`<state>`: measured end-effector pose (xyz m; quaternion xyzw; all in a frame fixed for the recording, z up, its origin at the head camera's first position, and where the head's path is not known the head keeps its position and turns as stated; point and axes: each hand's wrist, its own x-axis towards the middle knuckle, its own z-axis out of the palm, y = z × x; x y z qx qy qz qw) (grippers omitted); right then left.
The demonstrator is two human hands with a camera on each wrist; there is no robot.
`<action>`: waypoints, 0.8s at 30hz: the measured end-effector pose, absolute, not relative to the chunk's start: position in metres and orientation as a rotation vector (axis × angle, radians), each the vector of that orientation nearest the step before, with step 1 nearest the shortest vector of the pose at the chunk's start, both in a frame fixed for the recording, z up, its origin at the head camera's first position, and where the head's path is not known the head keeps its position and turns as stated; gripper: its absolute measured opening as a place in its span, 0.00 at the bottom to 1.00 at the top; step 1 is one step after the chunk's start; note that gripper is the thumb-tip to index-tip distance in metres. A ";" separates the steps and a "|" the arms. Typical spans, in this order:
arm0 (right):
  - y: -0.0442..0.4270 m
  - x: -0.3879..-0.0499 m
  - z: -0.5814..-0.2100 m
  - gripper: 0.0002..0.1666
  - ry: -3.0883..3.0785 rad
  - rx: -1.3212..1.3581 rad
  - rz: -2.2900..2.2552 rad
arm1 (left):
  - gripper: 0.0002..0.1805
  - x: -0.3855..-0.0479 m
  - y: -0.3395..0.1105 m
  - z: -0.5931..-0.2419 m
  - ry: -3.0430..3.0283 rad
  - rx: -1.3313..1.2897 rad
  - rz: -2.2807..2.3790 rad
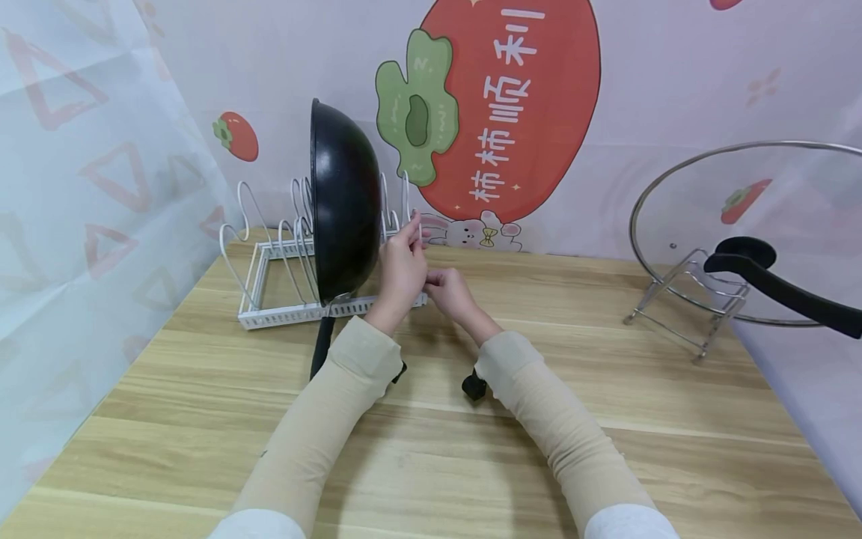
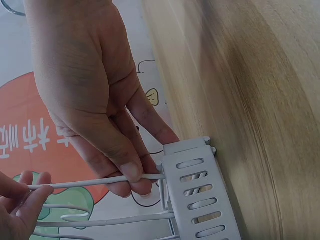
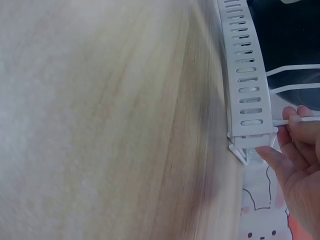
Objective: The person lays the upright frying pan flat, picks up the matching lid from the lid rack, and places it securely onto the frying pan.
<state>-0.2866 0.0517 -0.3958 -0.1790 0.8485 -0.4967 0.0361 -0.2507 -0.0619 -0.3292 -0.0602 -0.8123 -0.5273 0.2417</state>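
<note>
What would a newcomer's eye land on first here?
First, the black wok standing on edge in the white rack, left of centre in the head view. Then the huge red printed fruit, upper middle, and the glass lid at far right. The left hand and right hand pinch a wire at the rack's right end.

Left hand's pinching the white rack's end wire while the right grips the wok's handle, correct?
Not quite: the right hand isn't on the wok's handle; the left wrist view shows it pinching the same end wire. The left hand does pinch that wire.
</note>
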 end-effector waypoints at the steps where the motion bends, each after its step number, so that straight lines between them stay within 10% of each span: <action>1: 0.052 -0.287 -0.396 0.11 2.602 -0.546 -1.532 | 0.26 -0.251 -0.061 -0.329 -2.221 -0.165 -1.441; 24: 0.056 -0.290 -0.397 0.11 2.625 -0.509 -1.531 | 0.26 -0.254 -0.054 -0.332 -2.188 -0.138 -1.479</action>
